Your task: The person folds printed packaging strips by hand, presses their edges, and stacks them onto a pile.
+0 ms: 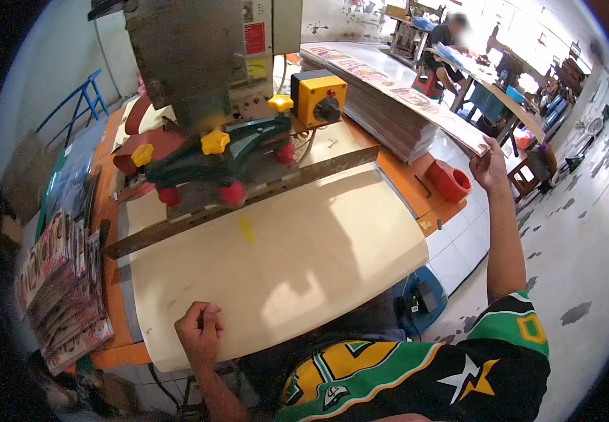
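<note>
My left hand point(200, 330) rests with curled fingers at the near left edge of a cream sheet point(283, 260); whether anything is inside the fingers is hidden. At the right, my right hand point(489, 167) pinches the near corner of a printed sheet point(452, 125), which lies over a tall stack point(389, 116). The cream sheet lies on the orange table under a long metal bar point(248, 204). Above the bar stands a machine with a dark green bracket point(241, 151), yellow star knobs and red feet.
A yellow control box point(320, 98) sits on the machine's right. A red roll-shaped holder point(449, 181) and a hex key point(422, 186) lie near the stack. Piled printed packs point(69, 281) stand at the left. A person point(448, 53) sits at a far table.
</note>
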The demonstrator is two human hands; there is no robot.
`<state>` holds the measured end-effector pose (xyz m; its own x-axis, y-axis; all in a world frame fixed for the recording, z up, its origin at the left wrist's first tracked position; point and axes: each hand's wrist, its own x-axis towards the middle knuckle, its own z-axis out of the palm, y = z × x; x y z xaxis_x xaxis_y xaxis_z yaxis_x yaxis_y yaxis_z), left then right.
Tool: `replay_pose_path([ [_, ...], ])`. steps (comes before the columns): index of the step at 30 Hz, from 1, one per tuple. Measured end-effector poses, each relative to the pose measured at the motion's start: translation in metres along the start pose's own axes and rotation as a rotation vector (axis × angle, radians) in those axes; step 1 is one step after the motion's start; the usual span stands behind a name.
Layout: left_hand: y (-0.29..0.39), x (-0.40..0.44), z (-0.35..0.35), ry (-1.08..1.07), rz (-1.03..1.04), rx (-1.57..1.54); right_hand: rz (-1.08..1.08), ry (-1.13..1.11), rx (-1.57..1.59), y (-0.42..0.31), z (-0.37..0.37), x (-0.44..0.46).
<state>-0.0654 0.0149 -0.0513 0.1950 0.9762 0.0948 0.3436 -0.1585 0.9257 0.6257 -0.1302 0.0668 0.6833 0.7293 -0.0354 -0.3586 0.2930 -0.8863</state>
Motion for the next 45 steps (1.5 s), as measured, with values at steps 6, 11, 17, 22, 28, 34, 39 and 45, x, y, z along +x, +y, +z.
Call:
replay_pose_path([
  [6,0.000,0.001,0.000,-0.013,-0.022,-0.019,-0.173,0.074,-0.186,0.009,-0.021,-0.011],
  [11,0.000,-0.004,-0.001,-0.014,-0.035,-0.031,-0.357,-0.002,-0.082,0.003,-0.025,-0.031],
  [17,0.002,-0.005,-0.002,-0.021,-0.030,-0.040,-0.513,0.168,-0.115,-0.006,-0.066,-0.054],
  [22,0.000,-0.002,-0.005,-0.061,-0.047,-0.114,-0.588,0.305,-0.077,-0.020,-0.094,-0.094],
  [28,0.012,0.007,-0.005,-0.101,-0.055,-0.146,-0.589,0.307,-0.059,-0.036,-0.131,-0.126],
  [34,0.024,0.016,0.012,-0.240,0.017,-0.307,-0.520,0.118,-0.141,-0.030,-0.173,-0.133],
  [39,0.041,0.019,0.035,-0.356,0.043,-0.423,-0.476,0.440,-0.135,-0.007,-0.082,-0.141],
  [45,0.035,0.013,0.033,-0.405,0.112,-0.423,-0.331,-0.060,-0.492,0.029,-0.025,-0.123],
])
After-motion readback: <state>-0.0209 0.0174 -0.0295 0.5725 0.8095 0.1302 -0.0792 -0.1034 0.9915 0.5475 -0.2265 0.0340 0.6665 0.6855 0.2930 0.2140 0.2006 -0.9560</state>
